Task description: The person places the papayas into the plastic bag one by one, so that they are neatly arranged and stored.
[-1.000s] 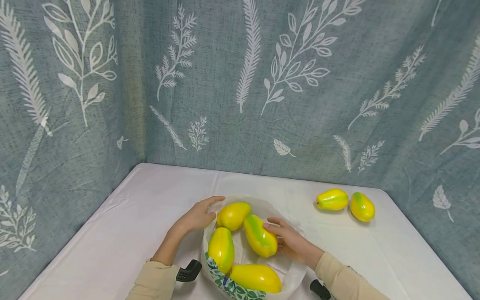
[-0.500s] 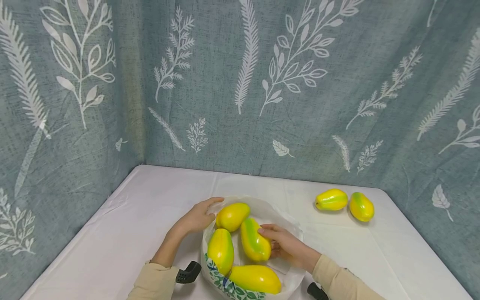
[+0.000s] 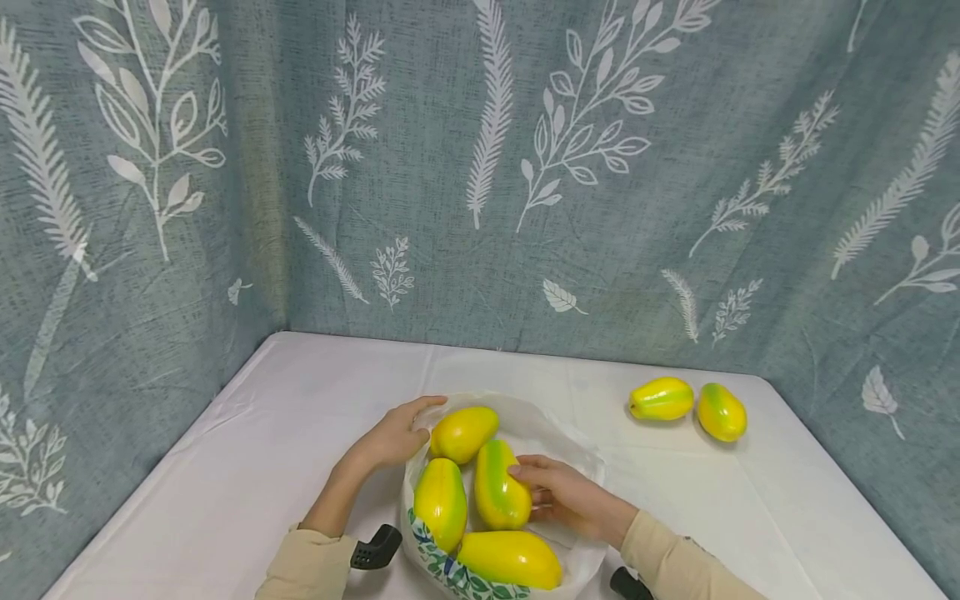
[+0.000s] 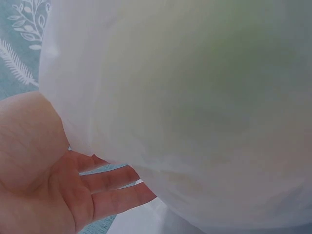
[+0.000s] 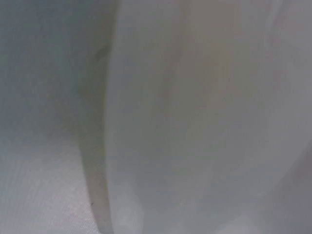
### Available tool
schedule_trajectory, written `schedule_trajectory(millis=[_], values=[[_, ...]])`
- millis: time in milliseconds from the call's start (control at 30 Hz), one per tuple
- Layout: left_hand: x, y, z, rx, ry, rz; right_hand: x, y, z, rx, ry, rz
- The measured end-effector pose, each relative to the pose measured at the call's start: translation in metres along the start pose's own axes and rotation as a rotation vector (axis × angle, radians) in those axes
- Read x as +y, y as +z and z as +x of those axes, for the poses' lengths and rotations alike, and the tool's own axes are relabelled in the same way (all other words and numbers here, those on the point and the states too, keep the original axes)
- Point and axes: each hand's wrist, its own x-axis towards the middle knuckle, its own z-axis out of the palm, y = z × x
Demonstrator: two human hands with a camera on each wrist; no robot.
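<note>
Lower centre: right hand (image 3: 562,493) gripped a yellow-green fruit (image 3: 501,487) inside the white bag (image 3: 547,421) from its right side, likely because three other fruits (image 3: 465,433) crowded its left and below. Left hand (image 3: 392,435), apart, touched the bag's upper-left edge, fingers fairly straight, presumably steadying the thin wall.

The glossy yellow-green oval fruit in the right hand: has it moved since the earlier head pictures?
Yes: the held fruit has shifted left and slightly nearer the person, judged against the white cloth-covered table.
</note>
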Motion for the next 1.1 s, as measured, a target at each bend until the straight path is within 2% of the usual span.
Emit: schedule_trajectory(millis=[433,667,900,1100], values=[[0.003,0.000,-0.001,0.004,0.000,0.004,-0.001,0.006,-0.002,-0.037,0.018,0.016],[0.004,-0.001,-0.001,0.006,0.006,0.012,-0.003,0.009,-0.003,-0.028,0.026,-0.020],[0.006,-0.002,-0.004,0.008,0.046,0.022,-0.002,0.011,-0.002,-0.016,0.026,-0.066],[0.004,-0.001,-0.003,0.009,0.025,0.004,-0.003,0.012,-0.003,0.003,0.024,-0.101]])
